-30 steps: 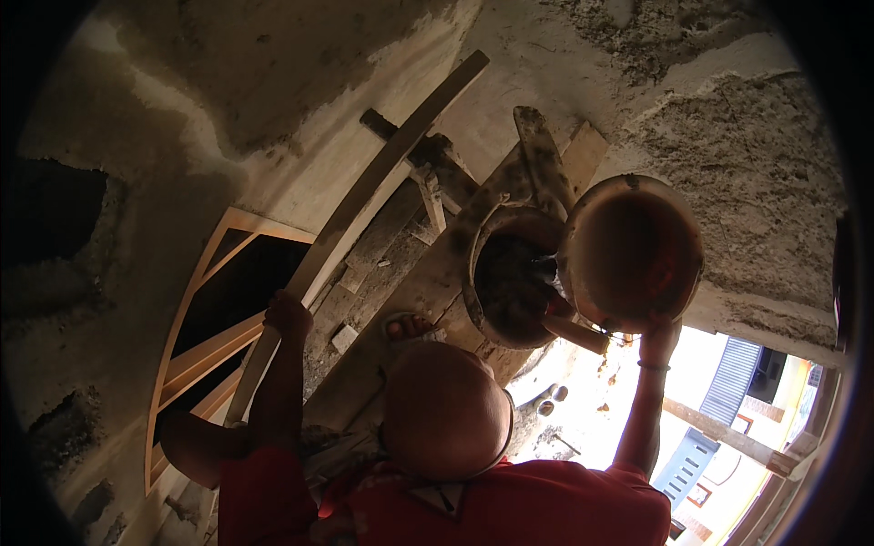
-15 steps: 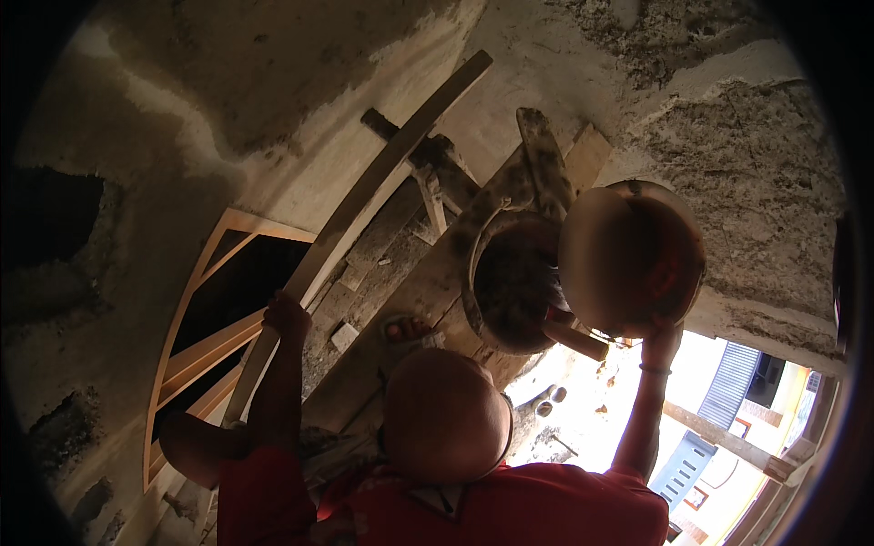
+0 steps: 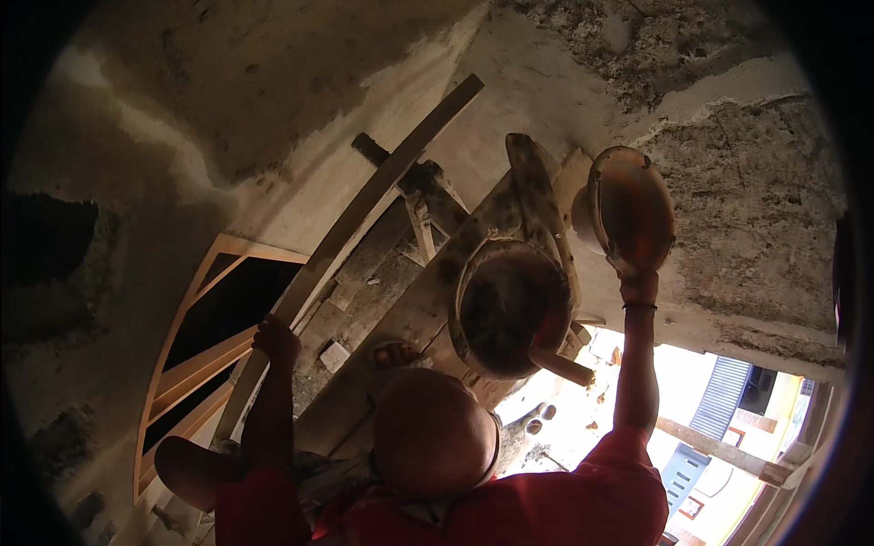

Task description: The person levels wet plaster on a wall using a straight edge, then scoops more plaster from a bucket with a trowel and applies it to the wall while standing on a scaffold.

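My left hand is closed around the lower part of a long straight wooden bar, which slants up to the right. In my right hand is a round, shallow pan, gripped by its lower rim and raised and tilted near the rough wall. Its inside is brownish and worn; I cannot make out any contents. To the left of the pan, lower down, stands a round bucket with a dark inside. A short wooden handle sticks out over its lower right rim.
Boards lie under the bucket, by my sandaled foot and bent knee. A wooden frame with dark openings leans at left. Rough plastered wall rises at right. Below it is a bright opening.
My right hand has moved up and left with the pan, which has swung from facing broadly to a narrower tilt, uncovering more of the bucket. The left hand keeps its hold on the bar.
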Available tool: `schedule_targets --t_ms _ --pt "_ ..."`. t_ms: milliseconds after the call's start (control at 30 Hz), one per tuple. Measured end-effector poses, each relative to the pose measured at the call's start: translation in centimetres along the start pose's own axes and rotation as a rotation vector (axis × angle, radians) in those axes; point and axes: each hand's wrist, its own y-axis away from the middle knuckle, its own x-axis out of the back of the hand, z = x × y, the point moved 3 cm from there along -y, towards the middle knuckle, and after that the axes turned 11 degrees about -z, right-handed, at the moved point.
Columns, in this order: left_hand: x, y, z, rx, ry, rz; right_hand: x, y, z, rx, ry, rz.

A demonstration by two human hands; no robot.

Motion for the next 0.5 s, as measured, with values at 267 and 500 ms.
schedule_targets --t_ms 267,500 --pt "0.3 -0.1 -0.7 -0.024 -0.016 -0.032 -5.0 -11.8 -7.2 -0.032 -1.822 -0.184" --pt "-0.7 -0.5 -1.5 -0.016 0.070 0.036 -7.7 -13.8 -6.9 -0.153 -1.960 -0.160"
